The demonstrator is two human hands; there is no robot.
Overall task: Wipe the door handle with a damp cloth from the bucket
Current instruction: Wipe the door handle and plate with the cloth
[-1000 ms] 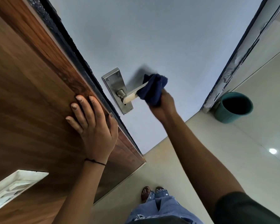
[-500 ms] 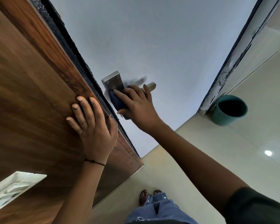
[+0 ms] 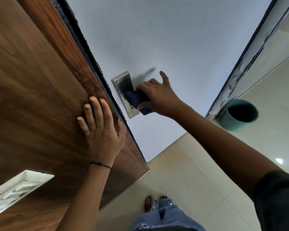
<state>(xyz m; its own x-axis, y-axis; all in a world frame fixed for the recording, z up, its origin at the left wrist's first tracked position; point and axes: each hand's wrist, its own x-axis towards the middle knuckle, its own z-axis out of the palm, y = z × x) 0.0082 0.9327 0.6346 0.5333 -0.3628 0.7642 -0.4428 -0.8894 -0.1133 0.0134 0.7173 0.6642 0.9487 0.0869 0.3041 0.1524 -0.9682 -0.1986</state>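
Observation:
A steel door handle plate (image 3: 122,82) is fixed to the pale grey door face (image 3: 173,39). My right hand (image 3: 158,95) presses a dark blue cloth (image 3: 137,99) against the plate where the lever joins it; the lever itself is hidden under the hand and cloth. My left hand (image 3: 100,129) lies flat, fingers spread, on the brown wooden surface (image 3: 32,97) beside the door's dark edge. A teal bucket (image 3: 230,121) stands on the floor at the right, by the door frame.
A white switch plate (image 3: 18,189) sits on the wooden surface at lower left. The white door frame (image 3: 250,55) with chipped paint runs up the right. Beige floor tiles (image 3: 190,180) lie below, with my feet and jeans (image 3: 158,209) at the bottom.
My right hand slid the cloth from the lever's free end inward to the plate. It now covers the whole lever, whose tip showed half a second ago. The left hand stayed put.

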